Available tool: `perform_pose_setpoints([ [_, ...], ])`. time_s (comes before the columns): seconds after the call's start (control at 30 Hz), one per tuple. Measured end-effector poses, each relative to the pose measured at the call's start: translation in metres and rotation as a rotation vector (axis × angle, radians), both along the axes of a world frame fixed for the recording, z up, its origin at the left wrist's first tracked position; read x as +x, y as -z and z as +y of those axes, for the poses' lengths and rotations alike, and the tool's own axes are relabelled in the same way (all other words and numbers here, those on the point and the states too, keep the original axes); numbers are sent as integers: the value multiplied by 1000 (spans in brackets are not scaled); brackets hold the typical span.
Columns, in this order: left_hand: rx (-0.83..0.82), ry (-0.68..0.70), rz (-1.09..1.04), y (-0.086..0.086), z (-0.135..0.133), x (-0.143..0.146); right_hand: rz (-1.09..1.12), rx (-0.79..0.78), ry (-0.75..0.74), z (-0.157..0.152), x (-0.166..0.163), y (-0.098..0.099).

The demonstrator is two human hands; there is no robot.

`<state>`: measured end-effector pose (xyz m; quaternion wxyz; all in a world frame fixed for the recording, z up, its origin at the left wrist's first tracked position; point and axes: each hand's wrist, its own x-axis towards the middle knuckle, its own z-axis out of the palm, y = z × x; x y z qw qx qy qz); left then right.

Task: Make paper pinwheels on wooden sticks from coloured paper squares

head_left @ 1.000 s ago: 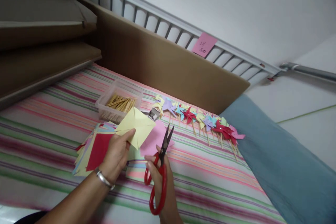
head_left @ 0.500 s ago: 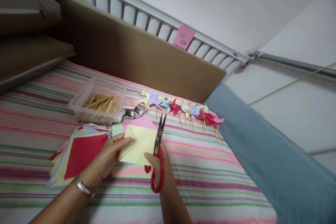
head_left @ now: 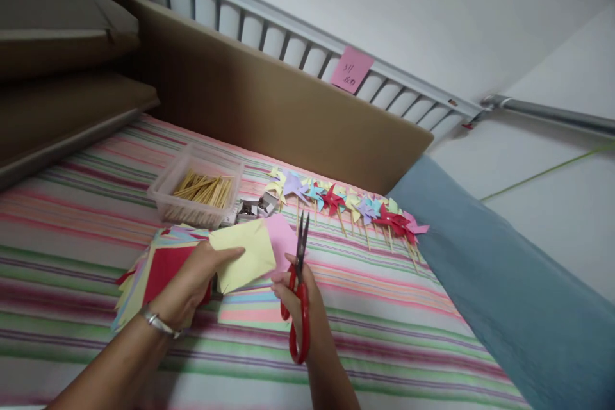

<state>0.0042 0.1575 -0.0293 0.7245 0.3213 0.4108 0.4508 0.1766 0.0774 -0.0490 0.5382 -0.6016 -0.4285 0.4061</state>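
A pale yellow square of paper point(head_left: 247, 256) is pinched in my left hand point(head_left: 199, 278), thumb on top and fingers underneath. My right hand point(head_left: 307, 298) is closed round red-handled scissors point(head_left: 300, 288), whose dark blades point away from me and look nearly together. The blades stand a little right of the yellow paper, apart from it. Beneath lie a pink sheet point(head_left: 282, 240) and other coloured sheets point(head_left: 254, 315). Left of them, partly covered by my left hand, is a stack of coloured paper squares with a red sheet point(head_left: 168, 269) on top.
Behind the paper sit a clear plastic box point(head_left: 161, 189) of wooden sticks point(head_left: 204, 189) and small open boxes point(head_left: 257, 206) of dark pins or tacks. A row of paper pinwheels point(head_left: 331, 200) lies at the back right. A cardboard panel point(head_left: 269, 102) stands behind the striped cloth point(head_left: 384, 314).
The yellow paper has moved left, away from the scissors, and turned in my left hand. More of the pink sheet shows. The whole view has shifted slightly.
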Motion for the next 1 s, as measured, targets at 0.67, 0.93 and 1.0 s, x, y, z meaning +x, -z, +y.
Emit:
perform_pose_setpoints([
  [0.67,-36,-433,-269,5,19,-16,102,-388,-295,-48,-70,-27],
  [0.93,-52,-399,-274,-6,8,-8,86,-346,-317,-42,-66,-24],
  [1.0,-50,-397,-264,-5,7,-6,84,-352,-312,-38,-66,-21],
])
